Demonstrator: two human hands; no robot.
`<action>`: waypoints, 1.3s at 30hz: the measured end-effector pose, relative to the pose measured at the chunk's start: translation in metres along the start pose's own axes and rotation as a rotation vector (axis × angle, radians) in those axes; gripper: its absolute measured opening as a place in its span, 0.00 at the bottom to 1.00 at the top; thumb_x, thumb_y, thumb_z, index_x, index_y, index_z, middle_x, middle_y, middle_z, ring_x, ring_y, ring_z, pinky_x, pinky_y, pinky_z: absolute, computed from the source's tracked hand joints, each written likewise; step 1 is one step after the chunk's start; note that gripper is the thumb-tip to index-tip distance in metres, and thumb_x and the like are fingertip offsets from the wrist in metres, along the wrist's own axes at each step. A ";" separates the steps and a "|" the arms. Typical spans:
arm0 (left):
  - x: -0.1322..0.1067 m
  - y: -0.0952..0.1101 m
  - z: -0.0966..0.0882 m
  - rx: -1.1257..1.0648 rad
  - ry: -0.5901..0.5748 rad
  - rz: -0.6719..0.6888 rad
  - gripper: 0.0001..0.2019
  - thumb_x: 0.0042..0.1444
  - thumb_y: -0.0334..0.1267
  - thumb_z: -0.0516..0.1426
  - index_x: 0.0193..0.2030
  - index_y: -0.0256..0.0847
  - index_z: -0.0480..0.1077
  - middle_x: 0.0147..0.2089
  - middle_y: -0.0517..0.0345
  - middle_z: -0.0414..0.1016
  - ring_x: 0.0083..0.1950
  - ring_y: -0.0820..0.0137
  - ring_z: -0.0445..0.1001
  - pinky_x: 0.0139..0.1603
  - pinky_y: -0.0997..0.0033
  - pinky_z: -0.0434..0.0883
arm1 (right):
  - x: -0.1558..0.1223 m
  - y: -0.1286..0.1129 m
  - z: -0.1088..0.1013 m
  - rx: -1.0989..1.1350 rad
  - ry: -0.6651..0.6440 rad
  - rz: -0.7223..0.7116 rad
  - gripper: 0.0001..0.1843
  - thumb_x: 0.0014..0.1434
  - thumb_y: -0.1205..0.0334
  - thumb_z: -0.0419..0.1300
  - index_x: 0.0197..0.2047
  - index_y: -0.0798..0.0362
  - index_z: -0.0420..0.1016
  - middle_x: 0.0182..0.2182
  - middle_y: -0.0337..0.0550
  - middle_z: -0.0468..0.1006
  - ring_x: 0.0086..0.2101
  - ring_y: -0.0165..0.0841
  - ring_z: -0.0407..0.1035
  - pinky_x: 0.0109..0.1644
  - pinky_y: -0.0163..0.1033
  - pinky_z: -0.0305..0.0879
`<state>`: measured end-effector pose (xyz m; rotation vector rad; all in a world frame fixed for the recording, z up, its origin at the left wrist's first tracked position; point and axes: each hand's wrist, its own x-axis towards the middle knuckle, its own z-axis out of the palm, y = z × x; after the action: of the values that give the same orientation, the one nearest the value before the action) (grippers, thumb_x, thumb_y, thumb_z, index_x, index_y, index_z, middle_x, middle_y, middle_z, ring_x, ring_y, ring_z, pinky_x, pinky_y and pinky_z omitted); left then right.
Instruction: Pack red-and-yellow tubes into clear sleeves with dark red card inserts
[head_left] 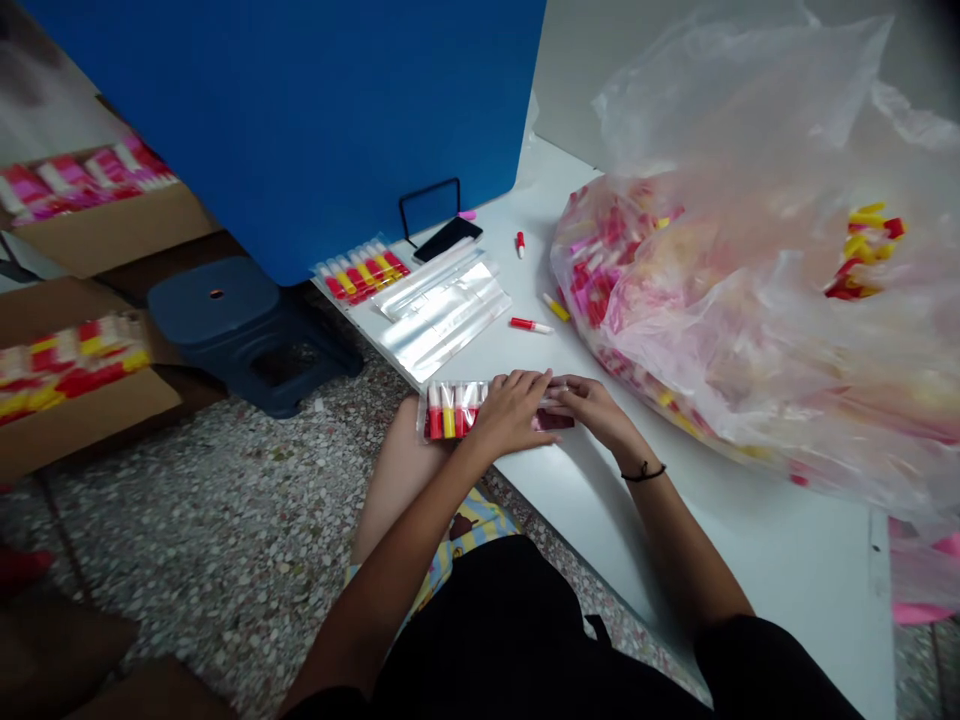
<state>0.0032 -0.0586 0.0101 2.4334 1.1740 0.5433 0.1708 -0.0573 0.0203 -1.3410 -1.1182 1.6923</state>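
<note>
A clear plastic packet [448, 410] of red and yellow pen-like tubes with white ends lies at the table's near edge. My left hand [514, 412] reaches across its middle, fingers along the far side and thumb along the near side, holding it and covering several tubes. At the packet's right end, the curled fingers of my right hand [589, 405] pinch the clear film; their tips are partly hidden. Just beyond lies a loose red tube [531, 325], with a yellow tube [556, 307] close by.
Flat clear bags [450, 315], a filled packet [360, 272] and a dark phone [448, 240] lie farther back. A big plastic sack [750, 330] of tubes takes up the right side. Left are a blue stool [214, 300] and cardboard boxes [112, 430] of packets.
</note>
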 end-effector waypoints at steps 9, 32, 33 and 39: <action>0.004 -0.014 -0.012 -0.765 0.301 -0.211 0.28 0.62 0.47 0.53 0.66 0.41 0.53 0.64 0.44 0.59 0.63 0.56 0.62 0.59 0.47 0.62 | 0.019 -0.018 0.006 -0.116 -0.261 0.024 0.26 0.55 0.52 0.65 0.53 0.56 0.69 0.47 0.52 0.77 0.39 0.35 0.75 0.45 0.41 0.73; -0.099 -0.036 -0.007 -0.555 0.720 -0.656 0.23 0.60 0.42 0.49 0.62 0.39 0.60 0.65 0.47 0.61 0.67 0.58 0.58 0.69 0.55 0.53 | 0.034 -0.013 -0.008 -0.163 -0.542 0.147 0.34 0.50 0.59 0.68 0.60 0.52 0.68 0.44 0.46 0.79 0.35 0.29 0.72 0.42 0.35 0.69; -0.100 -0.037 -0.005 -0.581 0.704 -0.638 0.24 0.60 0.43 0.50 0.62 0.39 0.60 0.67 0.48 0.58 0.68 0.59 0.56 0.70 0.57 0.51 | 0.035 -0.014 -0.008 -0.198 -0.566 0.153 0.35 0.51 0.59 0.68 0.61 0.52 0.67 0.42 0.45 0.79 0.34 0.28 0.72 0.41 0.35 0.69; -0.097 -0.037 0.001 -0.651 0.651 -0.612 0.27 0.61 0.42 0.48 0.67 0.38 0.53 0.72 0.50 0.47 0.72 0.63 0.46 0.72 0.60 0.45 | 0.041 -0.024 -0.007 -0.441 -0.731 0.073 0.36 0.54 0.55 0.65 0.64 0.51 0.63 0.43 0.43 0.77 0.35 0.29 0.68 0.36 0.31 0.65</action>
<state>-0.0758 -0.1147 -0.0257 1.2826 1.5663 1.3068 0.1686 -0.0093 0.0265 -1.0136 -1.9633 2.1487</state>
